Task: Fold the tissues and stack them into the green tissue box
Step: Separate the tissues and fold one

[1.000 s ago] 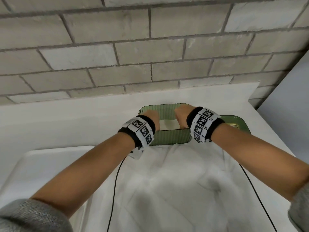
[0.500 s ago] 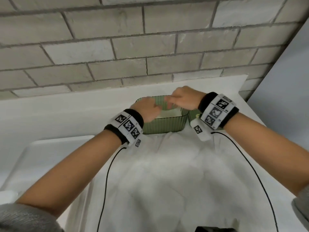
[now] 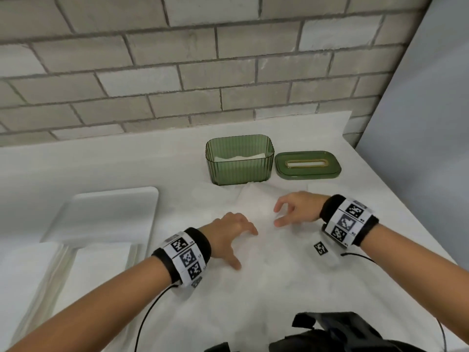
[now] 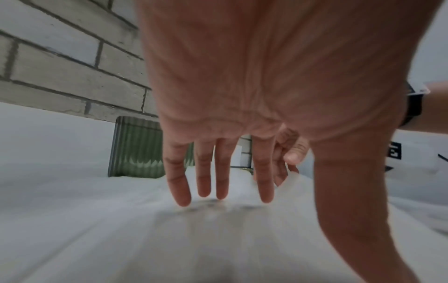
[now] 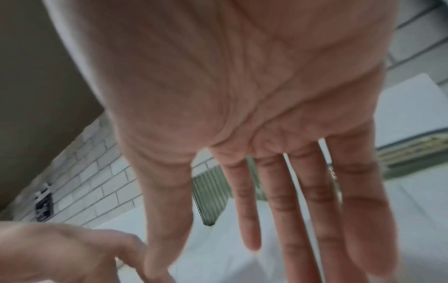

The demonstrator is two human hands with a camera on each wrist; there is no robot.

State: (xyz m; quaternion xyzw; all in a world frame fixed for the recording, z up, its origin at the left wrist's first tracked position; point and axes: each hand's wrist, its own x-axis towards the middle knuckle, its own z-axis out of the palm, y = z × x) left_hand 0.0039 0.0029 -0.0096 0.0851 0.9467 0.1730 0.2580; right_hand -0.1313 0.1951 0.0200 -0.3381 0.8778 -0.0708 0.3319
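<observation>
Head view: the green tissue box (image 3: 239, 161) stands upright and uncovered just above the centre of the frame, on a white counter (image 3: 101, 158) below a grey brick wall (image 3: 177, 59). A low stack of folded white tissues (image 3: 241, 156) lies inside it, well below the rim. The green lid (image 3: 307, 165), with a gold-rimmed slot, lies flat just right of the box; whether the two touch cannot be told. A sheet of white tissue (image 3: 253, 250) is spread across the lower centre, its far edge reaching the foot of the box. A white tray (image 3: 106, 212) sits at middle left.

The left hand (image 3: 229, 236) and right hand (image 3: 297, 208), each wrist banded with printed markers, are held palm-down over the sheet at frame centre, near each other but apart. Both hands are spread, fingers extended and slightly bent, holding nothing.

Left wrist view: the fingertips (image 4: 183, 201) hang just above or at the sheet; contact cannot be told. Right wrist view: the fingers (image 5: 252, 220) are straight and parted.
</observation>
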